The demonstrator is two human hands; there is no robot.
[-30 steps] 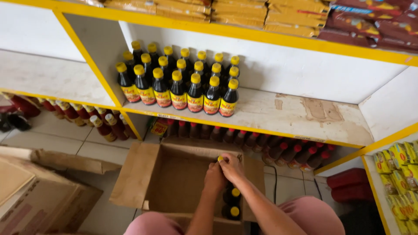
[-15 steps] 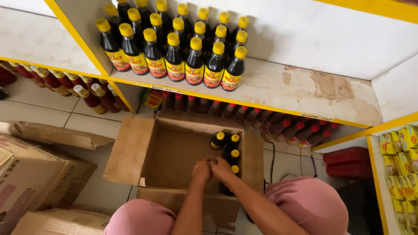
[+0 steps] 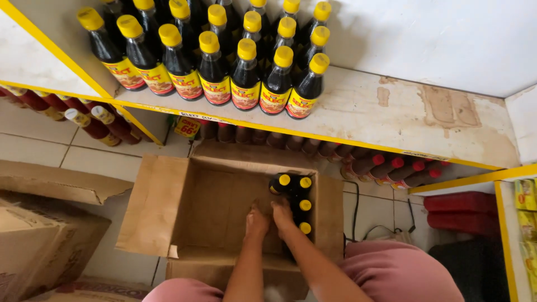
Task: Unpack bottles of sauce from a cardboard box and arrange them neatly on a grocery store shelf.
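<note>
Head view: both hands down inside an open cardboard box on the tiled floor. Left hand and right hand sit side by side, touching the near end of a short row of dark sauce bottles with yellow caps packed along the box's right wall. Fingers point away from the camera and are partly hidden by the bottles; cannot tell whether either grip is closed round a bottle or just resting on it. At least four caps show in the box, one bottle at the far end looks tilted.

Risks, as judgement:
- Bottles look like glass; a weak hold on a smooth neck could let one slip and knock against its neighbours, maybe crack.
- Tilted far bottle has nothing bracing it on the left, box is mostly bare there, so pulling a near one could topple the row.
- Box flaps stand open at left; a wrist or bottle could catch an edge on the way up.
- Shelf above carries a tight block of the same yellow-capped bottles; front row stands near the yellow shelf edge, so a careless lift or set-down could push one off onto the floor.
- Lower shelf rows of red-capped bottles lie just behind the box, also within bumping range.
- Second cardboard box at left crowds the floor.
</note>
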